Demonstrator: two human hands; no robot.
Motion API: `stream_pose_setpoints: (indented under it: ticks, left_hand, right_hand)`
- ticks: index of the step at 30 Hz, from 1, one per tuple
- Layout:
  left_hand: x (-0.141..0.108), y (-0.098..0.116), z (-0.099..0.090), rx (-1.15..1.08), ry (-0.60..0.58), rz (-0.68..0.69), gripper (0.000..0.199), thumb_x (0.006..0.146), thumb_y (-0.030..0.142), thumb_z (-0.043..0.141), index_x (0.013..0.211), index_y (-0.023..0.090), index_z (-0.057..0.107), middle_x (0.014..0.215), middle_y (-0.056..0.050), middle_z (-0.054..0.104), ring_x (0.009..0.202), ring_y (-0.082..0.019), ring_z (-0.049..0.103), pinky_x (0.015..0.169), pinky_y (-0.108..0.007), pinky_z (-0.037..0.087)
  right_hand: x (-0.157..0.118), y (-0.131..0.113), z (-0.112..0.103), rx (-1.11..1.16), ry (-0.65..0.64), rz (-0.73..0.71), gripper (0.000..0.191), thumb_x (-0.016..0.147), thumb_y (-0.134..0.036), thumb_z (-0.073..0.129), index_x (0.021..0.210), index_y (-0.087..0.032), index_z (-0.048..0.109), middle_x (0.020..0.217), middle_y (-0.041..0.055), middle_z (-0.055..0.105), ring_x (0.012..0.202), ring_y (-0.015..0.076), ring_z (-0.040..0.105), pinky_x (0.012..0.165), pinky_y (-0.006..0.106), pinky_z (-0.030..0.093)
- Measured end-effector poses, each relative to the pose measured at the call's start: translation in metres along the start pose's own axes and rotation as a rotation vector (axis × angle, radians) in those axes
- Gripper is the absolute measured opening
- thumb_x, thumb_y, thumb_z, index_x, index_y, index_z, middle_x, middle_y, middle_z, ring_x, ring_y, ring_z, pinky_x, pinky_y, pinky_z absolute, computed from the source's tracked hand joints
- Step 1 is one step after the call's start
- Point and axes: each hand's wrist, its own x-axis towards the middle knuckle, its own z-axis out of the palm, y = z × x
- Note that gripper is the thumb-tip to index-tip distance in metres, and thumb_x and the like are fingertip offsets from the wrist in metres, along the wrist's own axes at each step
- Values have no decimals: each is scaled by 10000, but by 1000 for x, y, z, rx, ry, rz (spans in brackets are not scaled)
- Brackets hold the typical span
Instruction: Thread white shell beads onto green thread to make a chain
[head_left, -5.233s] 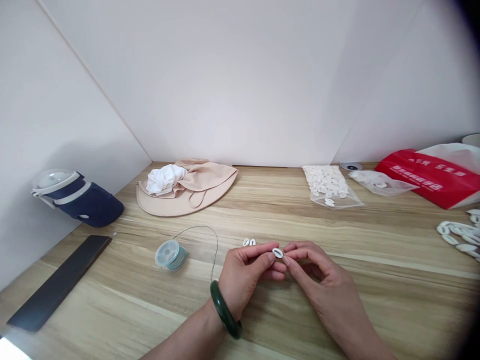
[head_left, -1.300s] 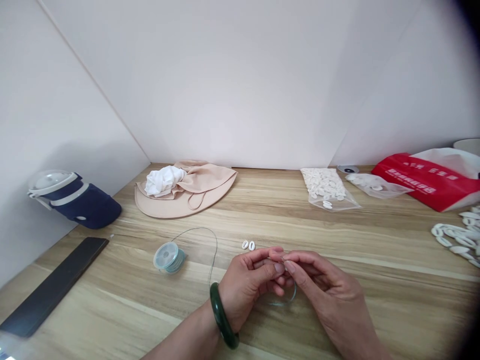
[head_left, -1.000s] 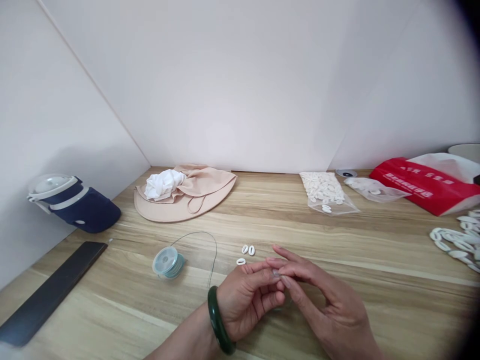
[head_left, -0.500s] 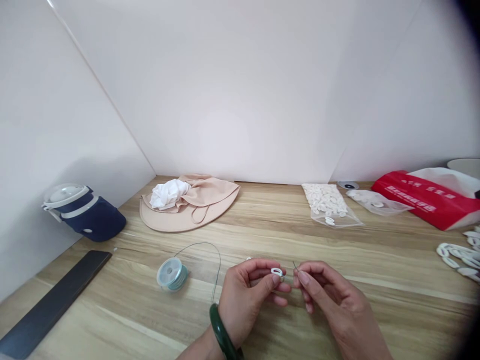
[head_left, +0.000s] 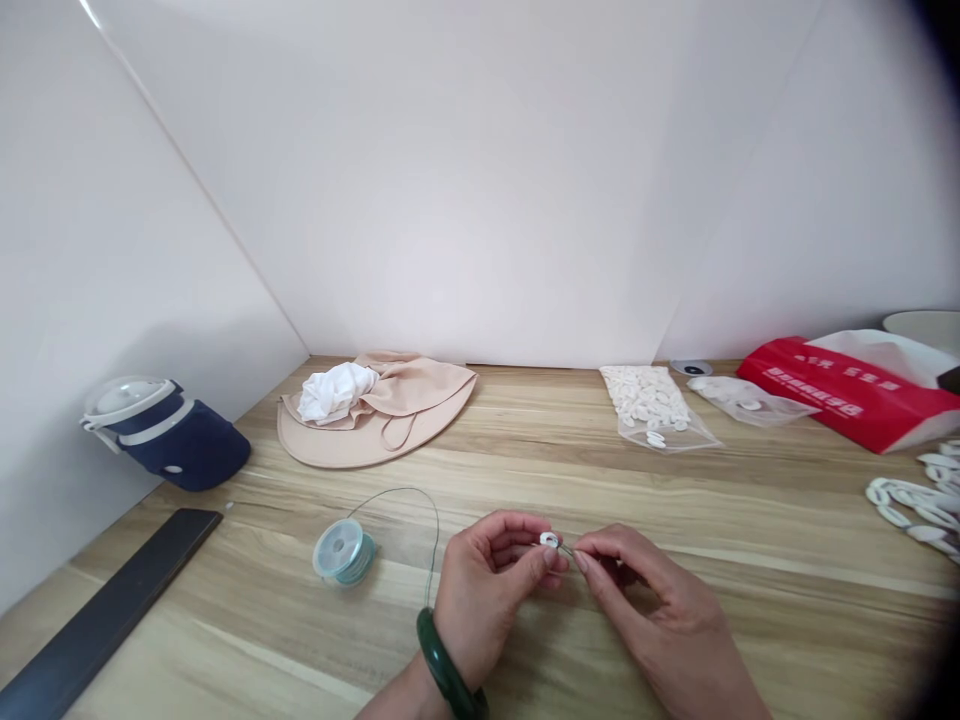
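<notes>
Near the front middle of the table, my left hand [head_left: 491, 580] pinches a small white oval ring [head_left: 549, 540] between thumb and fingers. A dark green bangle [head_left: 442, 660] is round my left wrist. Just to the right, my right hand [head_left: 649, 590] has thumb and forefinger closed on a thin dark thread [head_left: 566, 549], whose end meets the ring. Whether the thread passes through the ring is too small to tell. From a spool of teal thread [head_left: 345, 552] on the left, a loose strand [head_left: 438, 530] curves to my left wrist.
A navy bottle [head_left: 176, 435] and a dark flat bar [head_left: 112, 610] lie left. Behind are a beige hat [head_left: 375, 445] with white cloth [head_left: 337, 390], a bag of white pieces [head_left: 649, 400], a smaller bag [head_left: 750, 400] and a red packet [head_left: 847, 390]. White chain [head_left: 915, 505] lies far right.
My right hand has moved left, closing the gap to my left hand, and the thread it holds now reaches the white ring. The view has shifted slightly.
</notes>
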Motion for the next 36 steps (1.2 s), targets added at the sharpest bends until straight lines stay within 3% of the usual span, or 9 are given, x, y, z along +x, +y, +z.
stream_pose_setpoints:
  ticks: [12,36]
  left_hand:
    - [0,2,2,-2,12,-43,253,656,243,764,833,90,667,806,-93,722,702,-167,676,666,-263,555]
    - [0,-3,1,29,-18,-57,253,688,255,736,869,89,679,799,-100,726,726,-186,682,643,-264,555]
  right_hand:
    - [0,-1,-3,-65,2,-93,65,856,-178,534,840,-217,584,734,15,595,645,144,553,570,261,455]
    - [-2,-3,-1,-89,-13,-44,105,878,-233,497,841,-217,594,769,33,621,693,153,583,591,257,477]
